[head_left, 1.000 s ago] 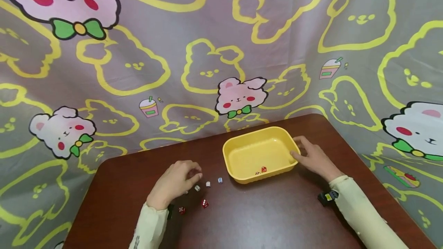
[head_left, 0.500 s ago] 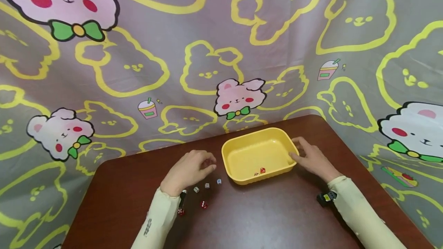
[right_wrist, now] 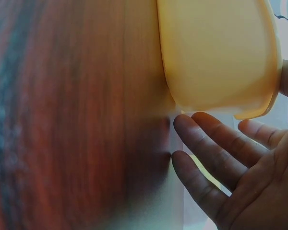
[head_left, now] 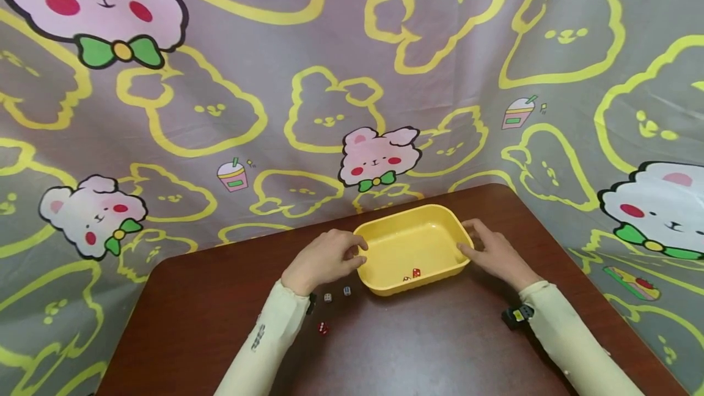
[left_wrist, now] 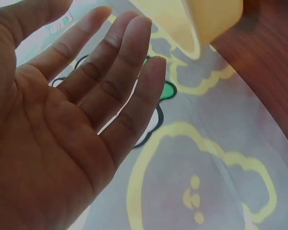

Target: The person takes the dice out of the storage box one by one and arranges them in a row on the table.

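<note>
A yellow plastic tray [head_left: 415, 246] stands at the back of the table, with a red die [head_left: 416, 273] and a paler die [head_left: 407, 278] inside by its near wall. My left hand [head_left: 324, 258] is at the tray's left end, fingertips overlapping the rim in the head view; in the left wrist view its fingers spread loosely with nothing in them. With the thumb over the rim and the fingers outside, my right hand [head_left: 497, 255] holds the tray's right end. Near my left wrist lie a white die [head_left: 327, 297], a blue-dotted die [head_left: 347, 291] and a red-and-white die [head_left: 323, 327].
The brown wooden table [head_left: 440, 341] meets a patterned cloth [head_left: 275, 109] that hangs behind it and along the right side. My left sleeve [head_left: 275, 329] crosses the table's left part and covers some of its surface.
My left hand has moved right, from above the dice to the tray's left rim. Its forearm now hides some dice seen earlier. The right hand and the tray have stayed in place.
</note>
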### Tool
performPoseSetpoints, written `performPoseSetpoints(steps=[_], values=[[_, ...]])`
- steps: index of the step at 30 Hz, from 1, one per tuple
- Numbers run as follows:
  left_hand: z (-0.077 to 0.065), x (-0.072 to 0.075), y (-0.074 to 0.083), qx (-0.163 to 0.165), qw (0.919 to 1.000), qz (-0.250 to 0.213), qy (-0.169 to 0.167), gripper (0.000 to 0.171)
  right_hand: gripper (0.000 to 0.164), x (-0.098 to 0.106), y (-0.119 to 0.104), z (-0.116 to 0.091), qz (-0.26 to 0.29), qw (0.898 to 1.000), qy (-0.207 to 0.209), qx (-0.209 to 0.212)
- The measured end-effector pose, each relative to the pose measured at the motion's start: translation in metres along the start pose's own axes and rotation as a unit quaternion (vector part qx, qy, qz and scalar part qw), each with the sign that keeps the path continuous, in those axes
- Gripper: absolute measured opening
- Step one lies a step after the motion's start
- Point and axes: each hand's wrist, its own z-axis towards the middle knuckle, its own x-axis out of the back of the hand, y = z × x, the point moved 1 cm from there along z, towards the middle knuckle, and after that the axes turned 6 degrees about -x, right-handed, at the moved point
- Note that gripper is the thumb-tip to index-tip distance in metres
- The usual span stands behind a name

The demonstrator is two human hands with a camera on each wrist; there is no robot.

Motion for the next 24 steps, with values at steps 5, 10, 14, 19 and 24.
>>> performPoseSetpoints(steps=[5,10,14,19,24], values=[[0.013,-0.004,0.006,-0.016,0.9997,0.003,-0.017,0.026,0.045,0.001,0.0,0.0,0.006,1.0,0.0,0.003],[0.027,-0.011,0.012,-0.029,0.9989,0.002,-0.036,0.03,0.046,0.0,0.0,-0.001,0.002,1.0,-0.002,0.002],[0.04,-0.018,0.017,-0.037,0.9981,0.006,-0.049,0.031,0.047,0.0,0.0,-0.002,0.0,1.0,0.0,0.0],[0.055,-0.027,0.025,-0.055,0.996,0.01,-0.069,0.032,0.047,0.0,0.001,-0.002,0.002,1.0,0.004,0.005],[0.068,-0.039,0.03,-0.066,0.9932,0.017,-0.095,0.034,0.047,0.0,0.002,-0.002,0.001,1.0,0.005,0.008]])
